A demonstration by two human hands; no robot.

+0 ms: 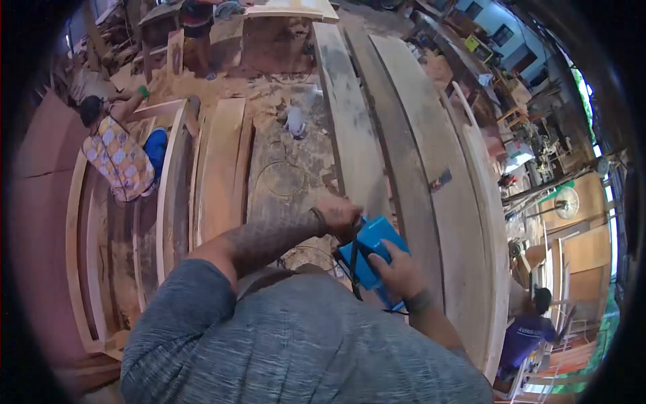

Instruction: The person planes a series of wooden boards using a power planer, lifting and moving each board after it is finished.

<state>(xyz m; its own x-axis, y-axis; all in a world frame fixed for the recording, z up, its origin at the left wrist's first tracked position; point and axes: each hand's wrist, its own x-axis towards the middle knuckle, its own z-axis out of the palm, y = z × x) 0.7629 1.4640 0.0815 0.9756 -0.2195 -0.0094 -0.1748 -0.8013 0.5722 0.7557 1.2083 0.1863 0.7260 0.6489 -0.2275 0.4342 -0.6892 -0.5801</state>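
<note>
A blue electric planer (381,233) is tilted in front of my chest, over the long wooden board (350,121). My left hand (338,214) is closed at its far end, with the fingertips partly hidden. Around the near part of the blue body, my right hand (398,273) is wrapped, thumb on top. A dark cord (354,259) runs down along the tool's left side toward my shirt. The underside of the planer is out of sight.
More long boards (437,121) lie parallel to the right. On the left, a person (120,158) bends over wooden frames (176,168). Another person (528,337) is at lower right, and a third (197,30) stands at the back. A fan (566,203) is at right.
</note>
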